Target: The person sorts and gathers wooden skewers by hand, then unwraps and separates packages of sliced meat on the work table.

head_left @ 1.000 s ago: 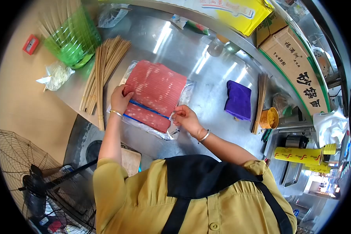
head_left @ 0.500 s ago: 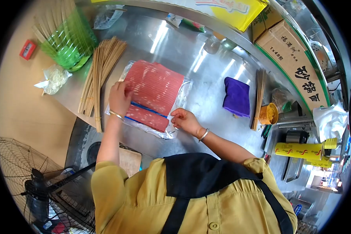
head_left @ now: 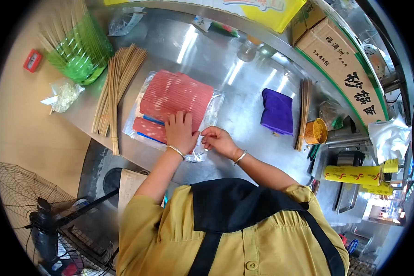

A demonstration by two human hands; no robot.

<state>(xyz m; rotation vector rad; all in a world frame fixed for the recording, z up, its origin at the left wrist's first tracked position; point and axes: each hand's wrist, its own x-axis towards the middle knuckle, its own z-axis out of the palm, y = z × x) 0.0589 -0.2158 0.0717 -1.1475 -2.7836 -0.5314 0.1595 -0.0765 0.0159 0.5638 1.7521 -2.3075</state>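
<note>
A: How do the fingers stand?

B: The left hand [head_left: 180, 133] lies palm down with its fingers out straight and slightly apart; it covers part of the narrow red strip [head_left: 147, 129], its fingertips reaching the lower part of the wide red sheet [head_left: 177, 94]; the right hand [head_left: 217, 140] has its fingers drawn in narrow, thumb close to forefinger, just beside the left thumb; whether they pinch anything, one cannot tell.

A: And the red pieces themselves?

B: The wide one is ridged and flecked with pale spots; the narrow one lies nearer the person's body, a blue band [head_left: 153, 119] showing between the two; both rest on shiny wrapping [head_left: 215, 109], spread over the steel table [head_left: 244, 110].

A: Farther out?

B: To the left, a fanned heap of sticks [head_left: 119, 83], with a green bag [head_left: 80, 55] of more sticks beyond; to the right, a folded purple cloth [head_left: 278, 112], then a slim stick bundle [head_left: 304, 110] and an orange tub [head_left: 315, 132] just beside it.

A: At the edges?

B: A wire fan [head_left: 43, 211] at lower left; a cardboard box [head_left: 345, 69] at upper right; a yellow roll [head_left: 353, 174] well below the box.
</note>
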